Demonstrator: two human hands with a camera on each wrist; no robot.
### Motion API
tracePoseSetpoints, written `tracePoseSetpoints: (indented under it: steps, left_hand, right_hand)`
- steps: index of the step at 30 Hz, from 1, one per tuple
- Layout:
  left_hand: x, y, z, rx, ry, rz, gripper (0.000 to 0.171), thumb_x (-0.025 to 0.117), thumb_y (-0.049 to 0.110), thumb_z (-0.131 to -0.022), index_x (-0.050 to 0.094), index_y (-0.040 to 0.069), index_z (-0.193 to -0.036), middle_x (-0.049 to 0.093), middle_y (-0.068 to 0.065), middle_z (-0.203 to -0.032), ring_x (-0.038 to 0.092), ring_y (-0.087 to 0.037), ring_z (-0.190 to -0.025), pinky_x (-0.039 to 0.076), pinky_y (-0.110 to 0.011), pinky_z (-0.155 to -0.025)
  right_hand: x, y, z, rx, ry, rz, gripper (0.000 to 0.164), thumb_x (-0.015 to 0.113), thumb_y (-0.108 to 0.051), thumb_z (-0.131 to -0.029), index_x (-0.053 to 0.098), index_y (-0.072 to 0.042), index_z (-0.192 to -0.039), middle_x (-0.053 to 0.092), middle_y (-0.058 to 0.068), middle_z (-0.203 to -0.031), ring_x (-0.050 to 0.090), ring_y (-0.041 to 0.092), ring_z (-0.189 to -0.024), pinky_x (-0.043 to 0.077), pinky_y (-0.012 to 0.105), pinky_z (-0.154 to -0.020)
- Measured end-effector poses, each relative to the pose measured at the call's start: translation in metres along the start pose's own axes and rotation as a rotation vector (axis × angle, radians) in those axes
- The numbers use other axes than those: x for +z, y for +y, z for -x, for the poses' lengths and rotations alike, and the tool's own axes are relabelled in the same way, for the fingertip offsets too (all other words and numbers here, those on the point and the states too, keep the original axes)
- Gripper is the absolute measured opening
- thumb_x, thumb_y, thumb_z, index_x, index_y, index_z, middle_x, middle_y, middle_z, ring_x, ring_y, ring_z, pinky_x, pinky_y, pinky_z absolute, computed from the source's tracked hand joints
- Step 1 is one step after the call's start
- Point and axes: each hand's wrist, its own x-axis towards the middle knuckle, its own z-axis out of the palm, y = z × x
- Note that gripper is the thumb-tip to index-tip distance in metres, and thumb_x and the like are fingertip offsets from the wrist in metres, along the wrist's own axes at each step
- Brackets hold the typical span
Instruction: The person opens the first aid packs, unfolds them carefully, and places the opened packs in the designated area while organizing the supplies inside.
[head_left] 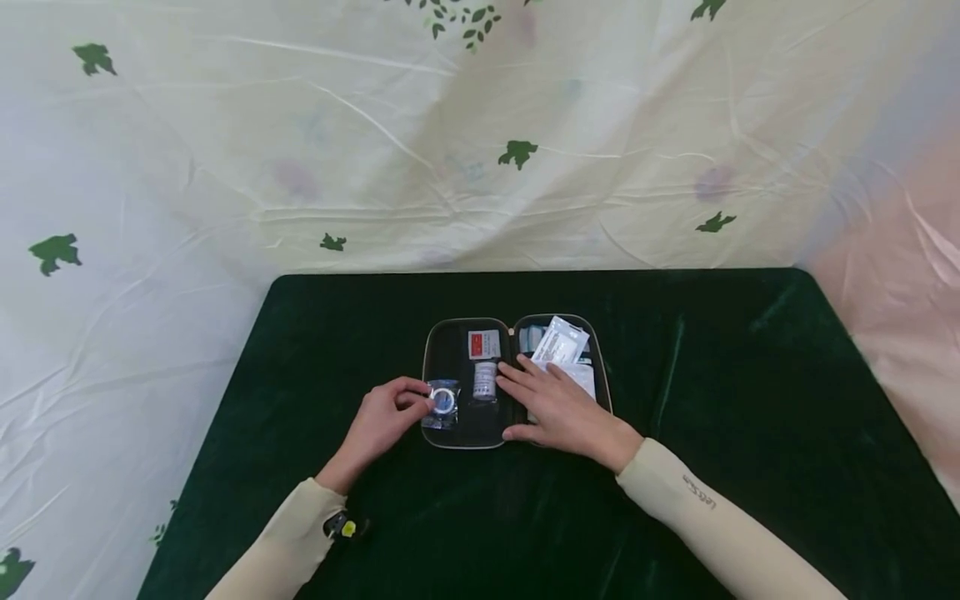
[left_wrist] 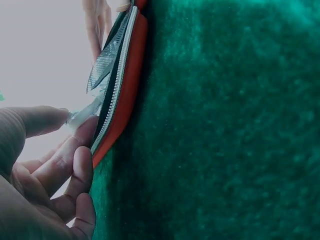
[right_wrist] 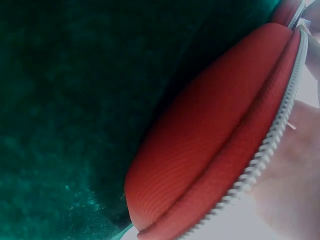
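A zippered case point(head_left: 447, 343), dark inside and red outside point(right_wrist: 210, 125), lies unfolded on the table. In its left half is a clear packet with a white ring-shaped roll point(head_left: 444, 402). My left hand point(head_left: 384, 421) pinches this packet's edge between thumb and finger; clear wrapping point(left_wrist: 85, 114) shows at the fingertips in the left wrist view. My right hand point(head_left: 562, 412) rests with fingers spread over the right half and the middle fold, partly hiding white packets point(head_left: 561, 340). A wrapped white roll point(head_left: 484, 381) and a red-and-white packet point(head_left: 483, 344) lie beside the fold.
Dark green velvety cloth point(head_left: 720, 375) covers the table around the case. Behind and beside it hangs a pale curtain point(head_left: 420, 200) with green leaf prints. The case's zipper edge point(left_wrist: 120, 75) stands raised above the cloth.
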Motion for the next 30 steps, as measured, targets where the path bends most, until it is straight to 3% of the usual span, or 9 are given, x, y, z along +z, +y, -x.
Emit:
tracePoseSetpoints:
  steps: [9, 17, 22, 30]
  left_hand:
    - [0.007, 0.005, 0.001, -0.021, -0.029, -0.041, 0.025, 0.072, 0.024, -0.097, 0.071, 0.011, -0.119, 0.075, 0.0, -0.098, 0.067, -0.016, -0.077, 0.052, -0.034, -0.069]
    - [0.011, 0.006, 0.001, -0.05, -0.056, -0.032, 0.026, 0.072, 0.022, -0.097, 0.065, 0.011, -0.119, 0.077, 0.0, -0.097, 0.071, -0.014, -0.082, 0.054, -0.034, -0.074]
    - [0.013, 0.008, 0.0, 0.035, -0.058, -0.133, 0.014, 0.073, 0.021, -0.096, 0.071, 0.014, -0.108, 0.071, 0.004, -0.088, 0.065, -0.013, -0.073, 0.053, -0.033, -0.068]
    - [0.013, 0.008, 0.001, 0.232, 0.111, -0.489, 0.02, 0.083, 0.032, -0.089, 0.078, 0.017, -0.102, 0.062, -0.003, -0.108, 0.054, -0.02, -0.094, 0.047, -0.041, -0.082]
  right_hand:
    - [0.003, 0.003, -0.001, 0.008, -0.019, -0.009, 0.082, 0.069, -0.058, -0.095, 0.042, -0.016, -0.16, 0.028, 0.002, -0.169, 0.012, 0.029, -0.159, 0.018, 0.065, -0.122]
    - [0.004, 0.004, -0.002, 0.011, -0.028, -0.019, 0.082, 0.068, -0.059, -0.095, 0.041, -0.017, -0.16, 0.027, 0.001, -0.17, 0.011, 0.028, -0.159, 0.017, 0.065, -0.122]
    - [0.004, 0.005, -0.002, 0.02, -0.039, -0.022, 0.082, 0.067, -0.06, -0.095, 0.04, -0.019, -0.161, 0.026, 0.0, -0.17, 0.009, 0.027, -0.159, 0.016, 0.064, -0.123]
    - [0.005, 0.005, -0.002, 0.03, -0.048, -0.024, 0.082, 0.066, -0.06, -0.095, 0.039, -0.019, -0.161, 0.026, 0.0, -0.17, 0.008, 0.027, -0.159, 0.014, 0.063, -0.123]
